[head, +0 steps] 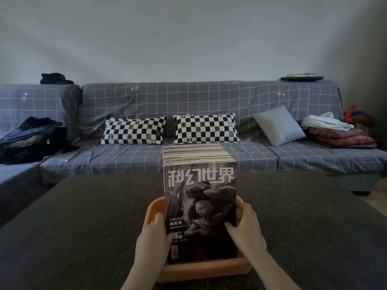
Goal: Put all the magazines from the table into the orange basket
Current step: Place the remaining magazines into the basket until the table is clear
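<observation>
My L hand (154,237): grips L edge of magazines (200,206). My R hand (245,229): grips R edge, thumb on front cover. Magazines: thick stack, upright, standing in orange basket (152,208) on table (83,216). No loose mags seen on table. Step, I judge: final seating. Next: settle stack, let go w/o toppling. Beyond: sofa (188,101).

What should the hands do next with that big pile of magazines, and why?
Probably ease both hands off, slowly. The tall stack of dark-covered magazines already sits in the orange plastic basket, the left hand and right hand gripping its sides, and the dark table shows no other magazines.
</observation>
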A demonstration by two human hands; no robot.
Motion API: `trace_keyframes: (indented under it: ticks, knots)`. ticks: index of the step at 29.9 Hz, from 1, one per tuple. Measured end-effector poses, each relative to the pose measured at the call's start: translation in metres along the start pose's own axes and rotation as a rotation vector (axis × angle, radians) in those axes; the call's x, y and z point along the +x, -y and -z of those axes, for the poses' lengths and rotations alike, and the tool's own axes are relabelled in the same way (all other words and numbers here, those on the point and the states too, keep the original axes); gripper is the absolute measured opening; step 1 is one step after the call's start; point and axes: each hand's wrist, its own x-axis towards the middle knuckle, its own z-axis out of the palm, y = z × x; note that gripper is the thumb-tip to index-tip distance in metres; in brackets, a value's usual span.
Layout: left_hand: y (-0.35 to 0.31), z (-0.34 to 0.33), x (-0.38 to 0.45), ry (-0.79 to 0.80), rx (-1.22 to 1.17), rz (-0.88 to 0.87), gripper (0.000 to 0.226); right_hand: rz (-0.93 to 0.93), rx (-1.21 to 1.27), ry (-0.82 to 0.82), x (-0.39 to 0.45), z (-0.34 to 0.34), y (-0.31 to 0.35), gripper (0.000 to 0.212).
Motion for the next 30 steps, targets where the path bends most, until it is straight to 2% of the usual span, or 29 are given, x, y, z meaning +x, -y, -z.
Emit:
trace_keyframes:
  ticks: [2, 5, 8, 10, 12, 14, 16, 20, 24, 28, 30]
  knots:
    - [0.002, 0.002, 0.008, -0.001, -0.107, -0.003, 0.055, 0.027, 0.1, 0.063, 0.006, 0.001, 0.001, 0.078]
    - [0.001, 0.008, 0.026, 0.011, -0.357, -0.068, 0.088, 0.054, 0.345, 0.179, 0.019, 0.005, 0.01, 0.079]
    - [-0.006, 0.018, 0.048, 0.18, -0.705, -0.076, 0.095, 0.044, 0.533, 0.227, 0.04, 0.011, 0.023, 0.083]
    - [-0.009, 0.019, 0.062, 0.213, -0.886, -0.06, 0.101, 0.022, 0.653, 0.262, 0.052, 0.01, 0.029, 0.071]
    - [-0.011, 0.011, 0.074, 0.217, -0.944, -0.034, 0.113, 0.001, 0.737, 0.291, 0.057, 0.004, 0.03, 0.059]
    - [-0.01, 0.0, 0.079, 0.194, -1.009, 0.017, 0.108, 0.017, 0.748, 0.284, 0.059, -0.005, 0.025, 0.053]
    - [-0.007, -0.009, 0.082, 0.174, -1.086, 0.034, 0.099, 0.028, 0.714, 0.258, 0.061, -0.012, 0.02, 0.056]
    - [-0.003, -0.015, 0.086, 0.185, -1.202, 0.044, 0.1, 0.029, 0.646, 0.238, 0.066, -0.016, 0.015, 0.058]
    - [-0.007, -0.016, 0.085, 0.159, -1.178, 0.024, 0.106, 0.025, 0.671, 0.248, 0.065, -0.015, 0.016, 0.056]
    - [-0.003, -0.015, 0.083, 0.169, -1.079, -0.002, 0.115, -0.004, 0.813, 0.344, 0.062, -0.012, 0.014, 0.053]
    - [-0.002, -0.015, 0.082, 0.19, -1.122, -0.012, 0.123, -0.052, 0.819, 0.352, 0.063, -0.013, 0.013, 0.052]
